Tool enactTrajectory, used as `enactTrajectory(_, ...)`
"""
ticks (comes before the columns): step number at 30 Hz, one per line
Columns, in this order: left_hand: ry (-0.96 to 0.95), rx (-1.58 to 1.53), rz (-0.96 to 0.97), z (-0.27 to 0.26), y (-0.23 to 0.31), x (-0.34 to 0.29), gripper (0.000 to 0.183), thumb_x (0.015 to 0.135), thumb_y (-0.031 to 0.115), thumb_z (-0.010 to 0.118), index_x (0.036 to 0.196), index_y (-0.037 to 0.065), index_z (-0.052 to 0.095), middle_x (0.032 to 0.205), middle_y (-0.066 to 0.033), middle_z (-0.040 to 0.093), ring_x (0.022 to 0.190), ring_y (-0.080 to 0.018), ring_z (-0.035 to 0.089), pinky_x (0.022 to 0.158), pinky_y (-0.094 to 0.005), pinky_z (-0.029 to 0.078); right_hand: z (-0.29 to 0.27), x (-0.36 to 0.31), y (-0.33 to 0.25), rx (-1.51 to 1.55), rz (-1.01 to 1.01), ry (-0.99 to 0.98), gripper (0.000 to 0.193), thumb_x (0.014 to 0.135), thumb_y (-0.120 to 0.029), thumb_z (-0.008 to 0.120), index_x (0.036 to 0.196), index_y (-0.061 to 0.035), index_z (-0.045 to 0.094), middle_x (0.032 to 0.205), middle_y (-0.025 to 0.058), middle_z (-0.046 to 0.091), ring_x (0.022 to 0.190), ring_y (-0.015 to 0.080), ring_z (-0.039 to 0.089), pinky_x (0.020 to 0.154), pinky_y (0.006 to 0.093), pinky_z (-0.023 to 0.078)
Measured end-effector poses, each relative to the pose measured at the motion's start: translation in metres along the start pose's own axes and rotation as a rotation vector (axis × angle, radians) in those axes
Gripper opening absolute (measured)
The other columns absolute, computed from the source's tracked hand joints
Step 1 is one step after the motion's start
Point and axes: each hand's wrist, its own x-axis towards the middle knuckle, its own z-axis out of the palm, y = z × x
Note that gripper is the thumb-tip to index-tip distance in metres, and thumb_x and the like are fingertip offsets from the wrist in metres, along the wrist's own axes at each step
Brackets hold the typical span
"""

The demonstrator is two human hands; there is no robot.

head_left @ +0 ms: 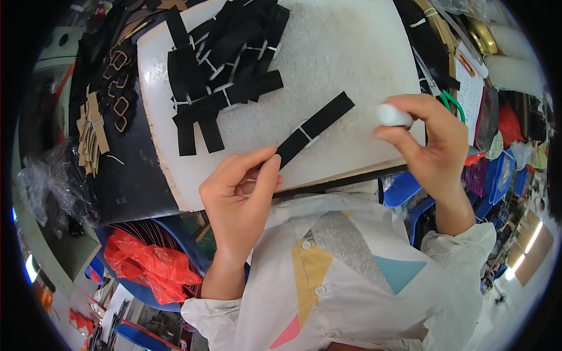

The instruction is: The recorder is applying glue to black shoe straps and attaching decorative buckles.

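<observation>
A black elastic strap [329, 114] threaded through a pale ring or buckle [305, 134] slants over the white board. My left hand [243, 187] pinches its near end between thumb and forefinger. To the right, my right hand [430, 137] is closed around a small white cylinder [391, 115], perhaps a bottle or cap, held above the board. The fingers hide part of the cylinder. At the board's far left lies a heap of similar black straps [231, 44] with pale buckles, several of them overlapping.
The white board [351, 47] rests on a dark table [137, 181]. Left of it lie bundled brown strips [93, 131] and chain-like loops [121, 106]. Green-handled scissors [451, 105] and a written sheet [468, 93] lie at right. A red plastic bag [149, 263] sits in a blue bin at lower left.
</observation>
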Motion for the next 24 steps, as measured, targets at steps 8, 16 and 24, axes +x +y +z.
enactTrajectory(8, 0.010, 0.128, 0.129, 0.008, -0.004, -0.007, 0.016, 0.088, -0.006, 0.067, 0.103, -0.007, 0.070, 0.085, -0.0081, 0.064, 0.070, -0.0115, 0.067, 0.062, -0.0194, 0.055, 0.019, 0.013, -0.008, -0.511, -0.514, -0.031, 0.039, 0.058, -0.003, 0.069, 0.096, -0.0014, 0.072, 0.096, 0.0086, 0.068, 0.083, 0.0260, 0.060, 0.068, 0.0328, 0.051)
enactTrajectory(16, -0.004, 0.142, 0.160, 0.008, -0.007, -0.005, 0.016, 0.088, -0.006, 0.067, 0.104, -0.007, 0.070, 0.087, -0.0091, 0.064, 0.070, -0.0118, 0.067, 0.061, -0.0189, 0.054, 0.028, 0.013, -0.015, -0.574, -0.627, -0.127, 0.042, 0.059, -0.013, 0.064, 0.097, 0.0020, 0.071, 0.098, 0.0086, 0.067, 0.083, 0.0239, 0.061, 0.066, 0.0311, 0.046)
enactTrajectory(24, 0.010, 0.148, 0.163, 0.008, -0.007, -0.006, 0.016, 0.088, -0.007, 0.067, 0.103, -0.007, 0.070, 0.086, -0.0095, 0.065, 0.070, -0.0123, 0.068, 0.062, -0.0193, 0.054, 0.015, 0.011, -0.022, -0.674, -0.605, -0.142, 0.041, 0.061, -0.017, 0.062, 0.097, 0.0000, 0.072, 0.098, 0.0080, 0.066, 0.085, 0.0233, 0.062, 0.069, 0.0341, 0.043)
